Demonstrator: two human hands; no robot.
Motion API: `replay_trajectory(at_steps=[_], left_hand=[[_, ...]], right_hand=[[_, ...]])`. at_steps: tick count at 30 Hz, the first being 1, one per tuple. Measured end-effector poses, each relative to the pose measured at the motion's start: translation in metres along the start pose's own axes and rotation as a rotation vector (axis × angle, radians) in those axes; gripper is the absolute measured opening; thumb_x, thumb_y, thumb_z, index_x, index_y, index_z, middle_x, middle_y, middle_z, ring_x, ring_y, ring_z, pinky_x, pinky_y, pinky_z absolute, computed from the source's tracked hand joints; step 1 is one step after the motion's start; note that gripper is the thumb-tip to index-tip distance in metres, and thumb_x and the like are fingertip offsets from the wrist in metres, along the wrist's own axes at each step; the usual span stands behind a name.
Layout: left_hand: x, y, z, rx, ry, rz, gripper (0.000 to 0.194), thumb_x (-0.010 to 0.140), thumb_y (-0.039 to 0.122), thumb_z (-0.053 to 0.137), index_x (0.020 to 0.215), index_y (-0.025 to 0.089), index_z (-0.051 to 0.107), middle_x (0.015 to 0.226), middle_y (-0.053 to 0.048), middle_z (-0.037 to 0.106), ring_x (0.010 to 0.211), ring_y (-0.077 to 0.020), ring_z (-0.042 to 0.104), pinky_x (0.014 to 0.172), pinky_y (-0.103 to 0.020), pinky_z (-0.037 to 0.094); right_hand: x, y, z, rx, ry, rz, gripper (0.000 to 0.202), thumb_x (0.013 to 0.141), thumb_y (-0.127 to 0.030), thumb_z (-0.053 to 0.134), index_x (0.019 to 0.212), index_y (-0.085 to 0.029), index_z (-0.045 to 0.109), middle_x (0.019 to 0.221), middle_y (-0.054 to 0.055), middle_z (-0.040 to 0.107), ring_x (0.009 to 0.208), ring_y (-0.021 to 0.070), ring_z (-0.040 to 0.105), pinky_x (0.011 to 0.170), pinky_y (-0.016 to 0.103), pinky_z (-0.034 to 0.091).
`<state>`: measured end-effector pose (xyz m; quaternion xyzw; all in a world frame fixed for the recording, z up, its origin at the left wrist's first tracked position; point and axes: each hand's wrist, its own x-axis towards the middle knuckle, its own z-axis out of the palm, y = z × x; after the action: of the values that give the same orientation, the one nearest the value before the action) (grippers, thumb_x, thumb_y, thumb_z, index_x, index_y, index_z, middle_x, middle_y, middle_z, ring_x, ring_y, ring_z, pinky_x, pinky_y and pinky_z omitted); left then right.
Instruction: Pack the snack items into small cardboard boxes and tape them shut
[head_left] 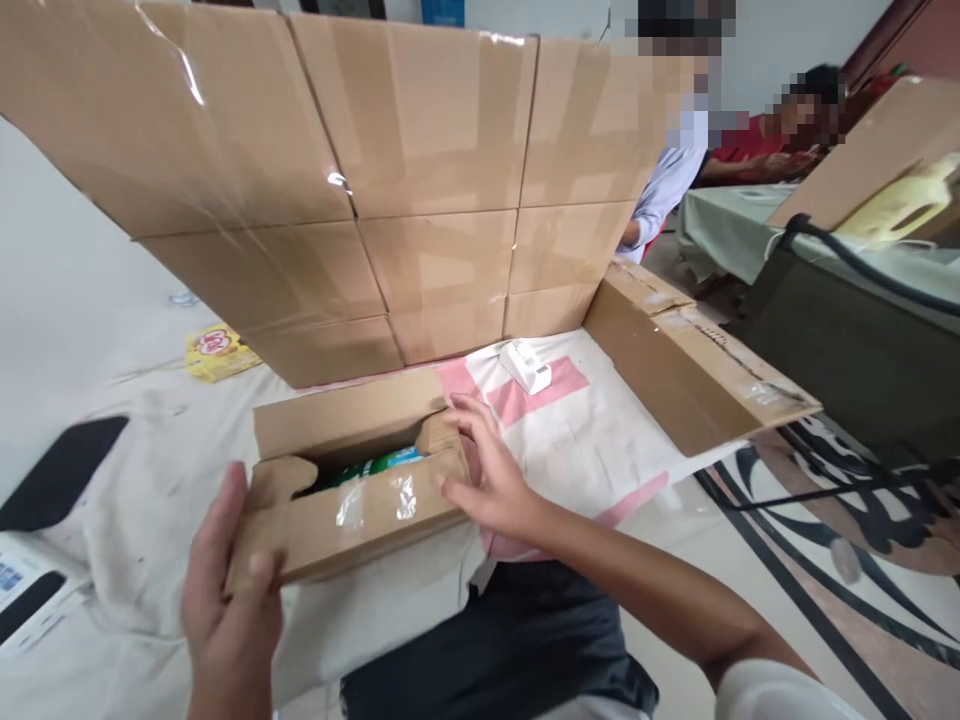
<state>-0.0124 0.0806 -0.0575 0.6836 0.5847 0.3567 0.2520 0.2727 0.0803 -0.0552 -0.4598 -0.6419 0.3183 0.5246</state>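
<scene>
A long, narrow cardboard box (360, 525) lies in front of me with its long lid flap raised at the back and its small end flaps folded partly inward. Inside it a green and blue item (382, 462) shows through the gap. My left hand (232, 590) grips the box's left end, thumb on the front face. At the opposite end, my right hand (491, 465) holds the box with fingers over the corner and thumb on the front. Clear tape shines on the front panel.
Tall taped cardboard panels (442, 130) stand behind the box. A white device (526, 367) lies on the pink-and-white cloth (577, 450). A yellow packet (217, 352) is at left, an open carton (675, 370) at right. Two people are at the back right.
</scene>
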Motion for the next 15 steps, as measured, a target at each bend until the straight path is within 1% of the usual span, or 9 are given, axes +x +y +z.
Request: replay_trajectory(at_steps=[2,4,6,8,10,11,12,13,15], left_hand=[[0.003,0.007,0.008,-0.277,0.08,-0.061,0.075,0.1,0.043,0.045,0.165,0.036,0.009,0.175,0.002,0.015,0.159,-0.0271,0.018,0.13,-0.046,0.025],[0.006,0.015,0.015,-0.472,0.102,-0.114,0.079,0.092,0.035,0.05,0.164,0.036,0.018,0.173,0.006,0.02,0.16,-0.0272,0.017,0.131,-0.045,0.021],[0.009,0.021,0.021,-0.516,0.074,-0.122,0.082,0.086,0.031,0.048,0.164,0.033,0.022,0.172,0.006,0.024,0.159,-0.0277,0.02,0.13,-0.047,0.024],[0.014,0.024,0.023,-0.493,0.061,-0.121,0.089,0.082,0.029,0.046,0.165,0.032,0.014,0.173,0.003,0.022,0.157,-0.0297,0.027,0.127,-0.05,0.032],[0.019,0.022,0.02,-0.429,0.08,-0.112,0.098,0.079,0.029,0.046,0.165,0.034,0.0,0.174,0.002,0.017,0.154,-0.032,0.035,0.123,-0.055,0.039],[0.022,0.02,0.017,-0.381,0.081,-0.086,0.099,0.079,0.028,0.046,0.165,0.036,-0.002,0.174,0.001,0.019,0.152,-0.0323,0.037,0.122,-0.056,0.04],[0.025,0.019,0.014,-0.313,0.065,-0.035,0.095,0.08,0.029,0.046,0.165,0.036,0.004,0.172,0.001,0.025,0.152,-0.0324,0.038,0.122,-0.056,0.038],[0.027,0.018,0.01,-0.213,0.026,0.032,0.086,0.083,0.03,0.046,0.164,0.037,0.018,0.168,0.001,0.035,0.151,-0.0325,0.038,0.123,-0.057,0.035],[0.029,0.022,0.004,0.089,-0.057,0.164,0.057,0.092,0.034,0.043,0.148,0.038,0.052,0.154,0.001,0.055,0.152,-0.0338,0.037,0.126,-0.063,0.021]], right_hand=[[0.006,0.003,0.002,0.137,-0.053,0.116,0.079,0.083,-0.031,0.068,0.153,-0.023,0.032,0.161,0.015,0.035,0.152,0.0247,0.035,0.124,0.046,0.033],[0.013,0.01,0.0,0.252,-0.083,0.176,0.091,0.084,-0.039,0.068,0.16,-0.026,0.019,0.163,0.014,0.034,0.151,0.0249,0.038,0.123,0.045,0.036],[0.018,0.017,-0.005,0.301,-0.065,0.168,0.099,0.083,-0.049,0.071,0.163,-0.028,0.015,0.164,0.013,0.035,0.15,0.0264,0.039,0.12,0.046,0.04],[0.02,0.021,-0.013,0.286,-0.052,0.128,0.102,0.083,-0.052,0.073,0.164,-0.031,0.015,0.163,0.013,0.036,0.149,0.0269,0.041,0.119,0.047,0.041],[0.019,0.021,-0.021,0.231,-0.057,0.06,0.092,0.085,-0.05,0.073,0.162,-0.031,0.025,0.161,0.012,0.041,0.146,0.026,0.044,0.118,0.047,0.042],[0.019,0.019,-0.024,0.192,-0.069,0.015,0.079,0.088,-0.048,0.072,0.157,-0.031,0.037,0.157,0.012,0.045,0.144,0.0255,0.047,0.117,0.047,0.042],[0.018,0.017,-0.026,0.144,-0.079,-0.036,0.061,0.09,-0.046,0.07,0.146,-0.029,0.052,0.151,0.012,0.051,0.141,0.0252,0.05,0.117,0.047,0.042],[0.018,0.015,-0.028,0.091,-0.086,-0.088,0.042,0.093,-0.043,0.067,0.131,-0.026,0.064,0.144,0.012,0.057,0.138,0.0252,0.053,0.117,0.048,0.042],[0.019,0.011,-0.029,-0.009,-0.099,-0.171,0.022,0.096,-0.041,0.063,0.103,-0.022,0.073,0.132,0.012,0.065,0.134,0.0257,0.056,0.118,0.049,0.04]])
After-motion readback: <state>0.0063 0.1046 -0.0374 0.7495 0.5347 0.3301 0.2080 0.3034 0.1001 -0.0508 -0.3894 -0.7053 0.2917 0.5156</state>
